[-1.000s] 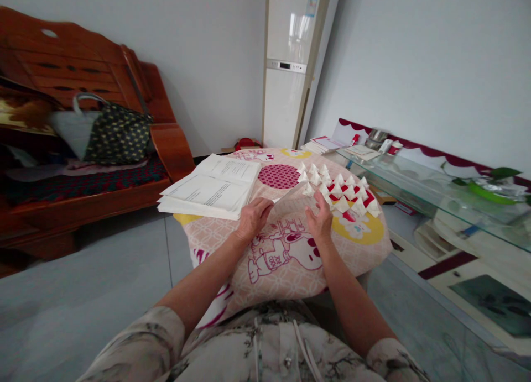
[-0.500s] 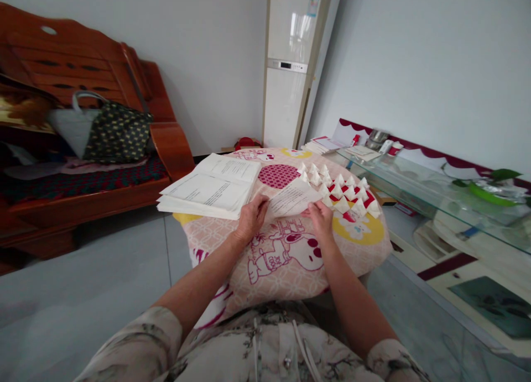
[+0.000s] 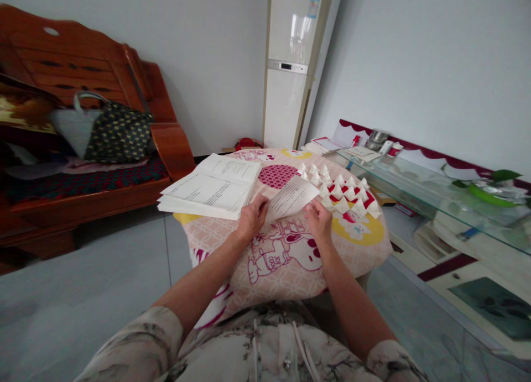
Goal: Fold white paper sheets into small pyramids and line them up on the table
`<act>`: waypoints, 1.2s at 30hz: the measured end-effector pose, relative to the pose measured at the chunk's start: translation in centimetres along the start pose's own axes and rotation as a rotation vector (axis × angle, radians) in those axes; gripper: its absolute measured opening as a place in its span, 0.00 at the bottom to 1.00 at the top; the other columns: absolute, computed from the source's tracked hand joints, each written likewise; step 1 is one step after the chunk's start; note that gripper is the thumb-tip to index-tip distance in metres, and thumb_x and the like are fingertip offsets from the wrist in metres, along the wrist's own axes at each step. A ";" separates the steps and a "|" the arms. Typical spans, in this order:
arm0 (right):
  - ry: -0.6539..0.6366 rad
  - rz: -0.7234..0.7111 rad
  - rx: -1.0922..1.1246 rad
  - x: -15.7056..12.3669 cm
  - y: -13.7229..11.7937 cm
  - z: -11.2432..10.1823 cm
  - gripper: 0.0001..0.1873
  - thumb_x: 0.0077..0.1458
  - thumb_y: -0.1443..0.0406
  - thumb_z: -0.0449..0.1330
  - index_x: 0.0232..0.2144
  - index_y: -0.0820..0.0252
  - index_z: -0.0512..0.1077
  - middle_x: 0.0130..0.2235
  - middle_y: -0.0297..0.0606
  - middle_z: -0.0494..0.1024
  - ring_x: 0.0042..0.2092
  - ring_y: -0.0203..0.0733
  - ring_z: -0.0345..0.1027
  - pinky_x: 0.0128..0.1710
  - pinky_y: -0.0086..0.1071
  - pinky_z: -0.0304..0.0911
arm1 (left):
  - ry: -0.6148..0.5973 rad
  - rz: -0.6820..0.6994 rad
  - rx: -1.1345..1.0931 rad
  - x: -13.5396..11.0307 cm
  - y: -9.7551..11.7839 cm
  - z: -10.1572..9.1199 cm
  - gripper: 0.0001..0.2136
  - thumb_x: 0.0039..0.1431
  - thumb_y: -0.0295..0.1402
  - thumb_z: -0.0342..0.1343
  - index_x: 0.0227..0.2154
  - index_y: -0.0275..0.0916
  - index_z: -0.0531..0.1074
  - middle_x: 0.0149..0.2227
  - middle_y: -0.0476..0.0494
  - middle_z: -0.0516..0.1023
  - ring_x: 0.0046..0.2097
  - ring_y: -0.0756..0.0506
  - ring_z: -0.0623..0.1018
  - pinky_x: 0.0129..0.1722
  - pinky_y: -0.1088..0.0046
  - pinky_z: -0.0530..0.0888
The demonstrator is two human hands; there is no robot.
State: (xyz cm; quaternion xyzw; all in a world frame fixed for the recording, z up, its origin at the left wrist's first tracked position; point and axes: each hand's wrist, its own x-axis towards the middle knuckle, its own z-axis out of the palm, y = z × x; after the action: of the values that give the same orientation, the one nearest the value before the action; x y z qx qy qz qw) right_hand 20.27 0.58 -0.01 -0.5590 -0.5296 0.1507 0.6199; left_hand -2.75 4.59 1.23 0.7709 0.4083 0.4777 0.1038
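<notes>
A printed sheet of paper (image 3: 292,197) is stretched between my two hands, tilted above the table. My left hand (image 3: 252,216) pinches its left edge, fingers closed. At the lower right edge, my right hand (image 3: 319,219) grips the paper between thumb and fingers. To the left lies a stack of printed pages (image 3: 211,186), open like a book, close to my left hand. Several small folded white paper pyramids (image 3: 338,192) stand in rows just beyond my right hand. Everything rests on a round table with a patterned pink cloth (image 3: 290,277).
A wooden bench (image 3: 166,150) with a dark dotted bag (image 3: 118,130) stands at the left. On the right runs a glass-topped cabinet (image 3: 431,188) holding papers, a metal tin and a green dish (image 3: 495,194). A tall air conditioner (image 3: 286,105) stands behind the table.
My right hand has shifted slightly left along the paper's edge, and the sheet has tilted a little. My left hand stays almost where it was.
</notes>
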 end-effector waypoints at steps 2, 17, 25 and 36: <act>0.039 -0.026 -0.005 -0.1 -0.3 -0.1 0.23 0.54 0.52 0.59 0.43 0.63 0.79 0.32 0.39 0.81 0.34 0.46 0.76 0.34 0.36 0.73 | 0.001 0.001 0.000 0.0 0.0 0.0 0.09 0.66 0.35 0.47 0.38 0.39 0.72 0.33 0.46 0.79 0.33 0.48 0.76 0.35 0.73 0.72; 0.000 -0.244 -0.170 -0.9 -2.1 -0.4 0.17 0.58 0.55 0.57 0.22 0.58 0.71 0.23 0.33 0.70 0.28 0.38 0.65 0.30 0.31 0.63 | 0.091 -0.053 0.004 0.0 -0.2 -0.1 0.07 0.65 0.33 0.49 0.38 0.39 0.72 0.32 0.47 0.78 0.31 0.49 0.75 0.35 0.74 0.71; -0.112 -0.087 0.061 -0.6 -1.8 0.2 0.22 0.54 0.56 0.61 0.49 0.59 0.74 0.40 0.42 0.82 0.43 0.50 0.77 0.42 0.39 0.74 | 0.096 -0.049 0.000 0.0 -0.2 0.0 0.08 0.65 0.33 0.50 0.38 0.38 0.72 0.30 0.48 0.77 0.30 0.49 0.74 0.34 0.74 0.71; -0.239 -0.058 0.208 -0.5 -1.4 0.7 0.29 0.54 0.54 0.61 0.56 0.60 0.71 0.50 0.46 0.80 0.53 0.52 0.74 0.51 0.42 0.71 | 0.100 -0.006 -0.006 -0.1 -0.2 0.0 0.08 0.65 0.33 0.50 0.38 0.38 0.73 0.32 0.47 0.78 0.31 0.49 0.76 0.34 0.75 0.71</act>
State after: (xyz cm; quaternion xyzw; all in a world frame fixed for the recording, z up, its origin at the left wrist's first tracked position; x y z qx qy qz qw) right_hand 18.93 0.13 0.83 -0.4543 -0.5969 0.2523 0.6113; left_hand -2.84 4.66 1.04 0.7445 0.4141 0.5164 0.0870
